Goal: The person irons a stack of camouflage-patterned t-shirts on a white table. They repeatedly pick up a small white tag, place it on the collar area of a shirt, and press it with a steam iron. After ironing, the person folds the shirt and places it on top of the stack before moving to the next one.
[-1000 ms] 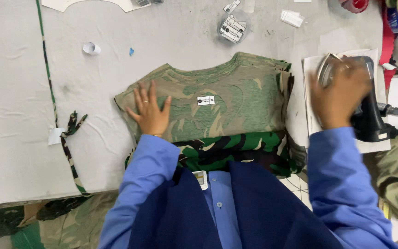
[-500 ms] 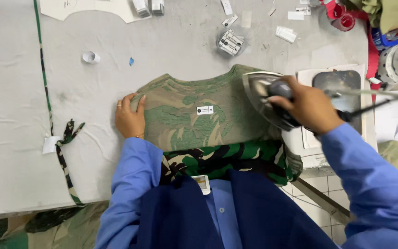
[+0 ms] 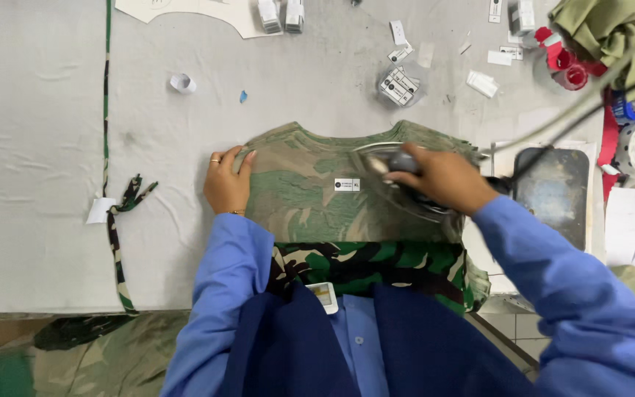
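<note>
Bright, even overhead light; soft shadows, slight motion blur

white rectangular label lying mid-garment | clear packet of black-and-white tags sitting above collar | loose white tags scattering at upper right

Camo garment: faded olive, tan & brown blotches, w/ small white label at centre. Below garment, darker camo fabric: bright green, black, white. Iron on garment's right part: silver-grey, dark handle. Counter left of garment: pale grey cloth. Sleeves below garment: light blue; vest navy. Iron rest right of garment: dark grey.
</note>
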